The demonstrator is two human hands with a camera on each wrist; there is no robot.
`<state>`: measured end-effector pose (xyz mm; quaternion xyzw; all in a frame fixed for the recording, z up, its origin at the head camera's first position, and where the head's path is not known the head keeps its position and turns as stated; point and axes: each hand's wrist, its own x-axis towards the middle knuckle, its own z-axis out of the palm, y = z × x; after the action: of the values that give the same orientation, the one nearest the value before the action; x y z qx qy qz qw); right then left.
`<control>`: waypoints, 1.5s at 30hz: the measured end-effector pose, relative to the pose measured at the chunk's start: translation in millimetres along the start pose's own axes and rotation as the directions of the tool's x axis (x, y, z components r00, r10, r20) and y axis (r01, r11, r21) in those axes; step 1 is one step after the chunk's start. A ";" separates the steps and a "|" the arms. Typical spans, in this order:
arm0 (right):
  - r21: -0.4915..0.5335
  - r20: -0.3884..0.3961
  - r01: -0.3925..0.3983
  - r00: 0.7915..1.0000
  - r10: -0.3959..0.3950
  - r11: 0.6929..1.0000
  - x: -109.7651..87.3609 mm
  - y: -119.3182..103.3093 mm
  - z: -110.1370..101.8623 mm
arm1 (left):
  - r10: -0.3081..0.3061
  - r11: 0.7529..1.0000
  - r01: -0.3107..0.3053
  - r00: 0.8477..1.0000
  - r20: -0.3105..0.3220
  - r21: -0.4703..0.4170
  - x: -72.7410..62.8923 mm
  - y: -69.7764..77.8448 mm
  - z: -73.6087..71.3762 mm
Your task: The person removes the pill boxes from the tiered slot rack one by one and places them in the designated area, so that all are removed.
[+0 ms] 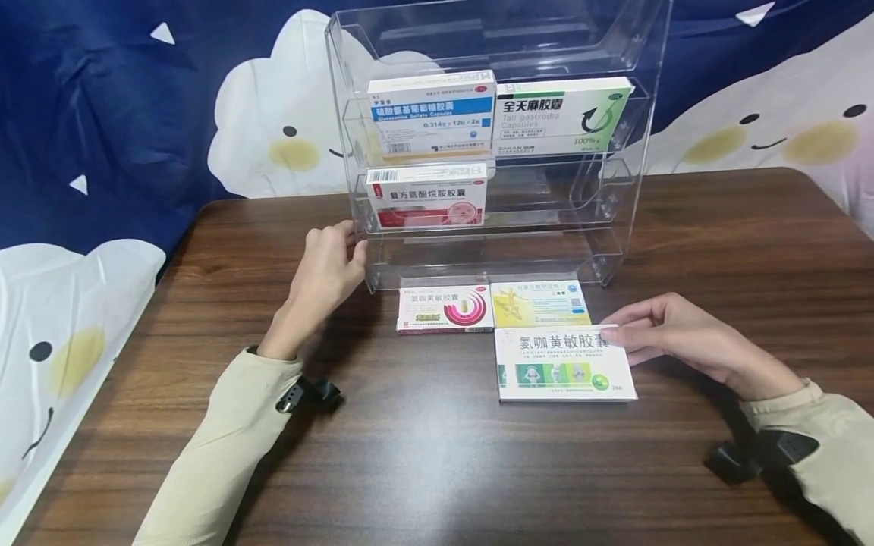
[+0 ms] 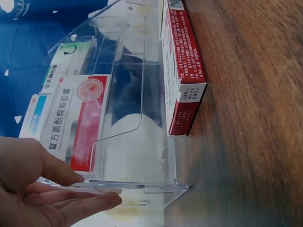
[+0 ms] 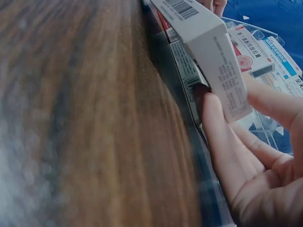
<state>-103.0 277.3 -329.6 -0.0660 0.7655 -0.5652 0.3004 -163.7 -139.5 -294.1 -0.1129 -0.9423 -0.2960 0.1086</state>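
My right hand (image 1: 665,334) pinches a white medicine box (image 1: 563,379) with green pictures at its right edge, thumb on its face and fingers behind. In the right wrist view the box (image 3: 227,71) is tilted, raised off the table. My left hand (image 1: 324,269) holds the lower left side of a clear display rack (image 1: 631,220); in the left wrist view the side panel lies between thumb and fingers (image 2: 94,204). Just behind the held box, a pink-and-white box (image 1: 437,307) and a yellow-and-white box (image 1: 539,303) lie side by side at the rack's foot.
A blue-and-white box (image 1: 430,121) and a green-and-white box (image 1: 560,117) stand side by side on an upper tier of the rack. Below the blue one stands a red-and-white box (image 1: 430,199). A cloud-patterned blue cloth (image 1: 123,136) hangs behind the wooden table (image 1: 410,462).
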 end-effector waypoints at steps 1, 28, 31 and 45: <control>-0.002 0.001 -0.013 1.000 0.013 1.000 0.1 0.0 0.0 | -0.001 1.000 0.001 1.000 0.001 0.001 -0.1 0.2 -0.1; -0.239 -0.146 -0.057 0.989 0.023 0.969 -0.7 -11.0 5.2 | -0.019 1.000 0.019 1.000 0.001 0.000 0.4 1.0 -0.1; -0.247 -0.156 -0.061 0.988 0.023 0.967 -0.6 -10.5 6.4 | -0.021 1.000 0.021 1.000 0.004 0.001 0.0 1.4 0.0; -0.317 -0.236 -0.112 0.971 0.036 0.942 -2.1 -14.5 12.8 | -0.013 1.000 0.013 1.000 -0.006 0.000 -0.6 0.7 1.3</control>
<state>-98.0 262.5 -318.0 -0.0212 0.8801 -0.4218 0.2171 -163.1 -138.3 -294.9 -0.1059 -0.9426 -0.2969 0.1097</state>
